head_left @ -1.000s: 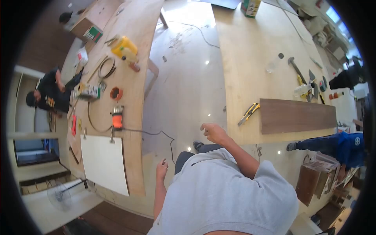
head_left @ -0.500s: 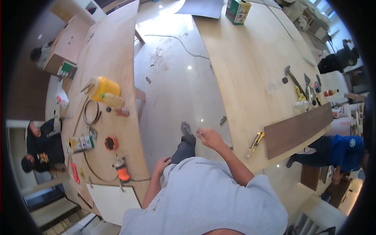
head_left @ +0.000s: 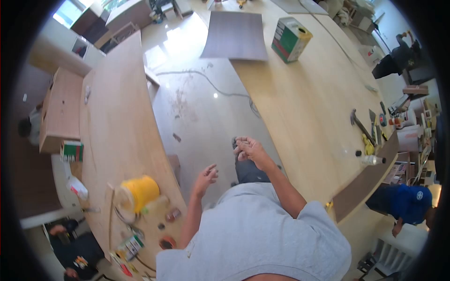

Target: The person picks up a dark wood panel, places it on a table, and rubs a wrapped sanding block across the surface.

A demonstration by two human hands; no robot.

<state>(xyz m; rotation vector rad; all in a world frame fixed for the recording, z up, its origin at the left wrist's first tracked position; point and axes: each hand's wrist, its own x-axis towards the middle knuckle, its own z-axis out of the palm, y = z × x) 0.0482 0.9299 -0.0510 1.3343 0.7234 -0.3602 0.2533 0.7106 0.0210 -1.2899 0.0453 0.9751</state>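
My left hand (head_left: pixel 205 179) is raised over the gap between the two wooden tables, its fingers loosely apart with nothing in them. A little higher and to the right, my right hand (head_left: pixel 251 151) hangs in front of my leg, with bent fingers partly spread and no object visible in it. Its fingertips look dusty. Neither hand touches a table. The left table (head_left: pixel 124 107) lies beyond my left hand, and the right table (head_left: pixel 300 107) is beside my right hand.
The left table bears a yellow container (head_left: pixel 144 192) and an orange ring (head_left: pixel 167 242). On the right table are a green-and-white can (head_left: pixel 289 41), a hammer (head_left: pixel 362 127) and a dark board (head_left: pixel 363 180). A cable (head_left: pixel 213 84) crosses the floor. Other people stand on both sides.
My left hand has lifted away from my leg and moved up and right. My right hand has risen slightly and its fingers have loosened. The view has shifted, showing more of the far floor.
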